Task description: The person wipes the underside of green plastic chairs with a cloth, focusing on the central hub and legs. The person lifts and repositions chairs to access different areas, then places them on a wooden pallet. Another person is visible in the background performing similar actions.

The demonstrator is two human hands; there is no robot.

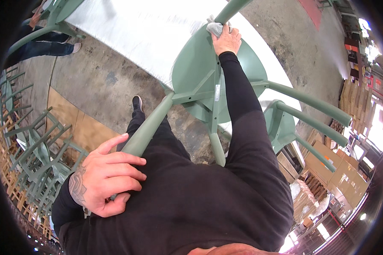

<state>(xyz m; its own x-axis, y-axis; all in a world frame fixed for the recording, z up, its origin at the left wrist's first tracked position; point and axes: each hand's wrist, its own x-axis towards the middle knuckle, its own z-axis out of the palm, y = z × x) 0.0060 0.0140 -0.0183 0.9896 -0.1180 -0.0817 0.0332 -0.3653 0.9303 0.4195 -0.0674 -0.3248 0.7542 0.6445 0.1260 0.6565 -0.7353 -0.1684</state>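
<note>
A green wooden chair (191, 59) lies upside down on a white-topped table (127, 38), its legs pointing up and outward. My right hand (227, 41) is stretched forward, closed on a crumpled grey cloth (215, 29), which presses against the base of the far chair leg (234, 9). Close to my body, my left hand (108, 176) lies over the end of the near left chair leg (151, 123). Its fingers bend loosely round the leg, with the little finger spread away; the palm side is hidden. Crossed braces and a small white label (217, 92) show on the chair's underside.
Another green chair (281, 123) stands beside the table on the right. Many green chairs (42, 144) are stacked at the left. At upper left a co-worker's legs (51, 49) show beside another green chair (57, 19). Cardboard boxes (340, 170) stand at lower right.
</note>
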